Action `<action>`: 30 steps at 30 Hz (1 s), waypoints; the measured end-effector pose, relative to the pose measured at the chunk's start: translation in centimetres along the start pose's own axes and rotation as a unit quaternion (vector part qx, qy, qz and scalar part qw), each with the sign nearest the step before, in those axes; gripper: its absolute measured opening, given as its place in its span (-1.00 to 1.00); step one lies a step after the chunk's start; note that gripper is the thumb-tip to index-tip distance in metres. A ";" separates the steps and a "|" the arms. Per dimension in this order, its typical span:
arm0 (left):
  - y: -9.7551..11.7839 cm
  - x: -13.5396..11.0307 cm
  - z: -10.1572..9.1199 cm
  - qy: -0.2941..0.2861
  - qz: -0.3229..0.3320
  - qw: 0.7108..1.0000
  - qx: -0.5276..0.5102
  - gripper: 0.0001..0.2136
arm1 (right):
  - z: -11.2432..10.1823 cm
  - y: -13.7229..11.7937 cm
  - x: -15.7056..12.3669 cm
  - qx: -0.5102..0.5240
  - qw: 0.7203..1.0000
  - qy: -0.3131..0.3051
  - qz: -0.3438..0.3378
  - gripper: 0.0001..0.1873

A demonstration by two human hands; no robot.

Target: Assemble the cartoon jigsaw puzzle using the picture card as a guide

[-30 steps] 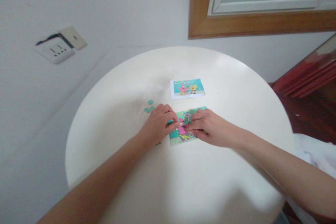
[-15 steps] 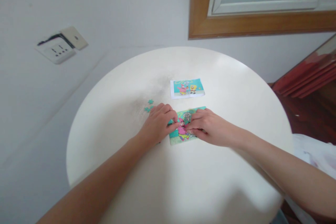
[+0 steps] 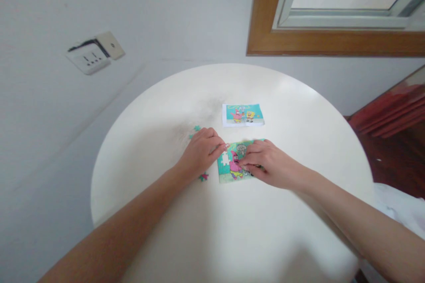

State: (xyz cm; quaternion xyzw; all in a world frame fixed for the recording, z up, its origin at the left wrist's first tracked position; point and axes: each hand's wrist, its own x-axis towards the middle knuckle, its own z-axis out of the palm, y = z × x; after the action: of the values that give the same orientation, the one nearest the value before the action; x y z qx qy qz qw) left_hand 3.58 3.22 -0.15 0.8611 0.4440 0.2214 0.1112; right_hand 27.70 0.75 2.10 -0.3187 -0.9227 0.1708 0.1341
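Observation:
A partly assembled jigsaw puzzle [image 3: 235, 175] with a pink starfish character lies flat on the round white table [image 3: 186, 239]. A white gap shows in its left part. At the puzzle's upper left edge, my left hand [image 3: 203, 150] is closed in a pinch; whatever its fingertips hold is too small to make out. The curled fingers of my right hand [image 3: 267, 161] press on the puzzle's right half and hide much of it. Loose teal puzzle pieces [image 3: 197, 128] lie just beyond my left hand. Below that hand is a dark pink and green loose piece [image 3: 203, 177].
Behind the puzzle lies a printed reference picture [image 3: 244, 115] of the same cartoon scene. Past the table are a wall socket [image 3: 89, 58] on the left and a wood-framed window [image 3: 318, 43] on the right. Reddish fabric [image 3: 388, 115] hangs at far right.
My left hand has shifted up from the puzzle's left part, baring the white gap and the pink and green piece. The right hand stays on the puzzle. The camera view has shifted slightly.

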 end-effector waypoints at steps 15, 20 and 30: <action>-2.7 -0.3 -1.2 0.056 -0.052 0.996 -0.035 -0.76 | 1.1 -0.4 -0.1 -0.129 0.992 0.006 0.004 -0.65; -2.7 -0.4 -1.3 0.061 -0.054 0.996 -0.034 -0.77 | 1.2 -0.5 0.0 -0.120 0.993 0.006 0.019 -0.65; -2.8 -0.5 -1.3 0.069 -0.045 0.996 -0.040 -0.79 | 0.9 -0.6 -0.1 -0.086 0.996 0.028 -0.012 -0.66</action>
State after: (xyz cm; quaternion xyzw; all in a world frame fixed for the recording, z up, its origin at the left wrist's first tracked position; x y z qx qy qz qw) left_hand 0.71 4.43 -0.23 0.8177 0.4800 0.2923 0.1247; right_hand 27.16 0.01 1.46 -0.3225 -0.9336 0.0803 0.1340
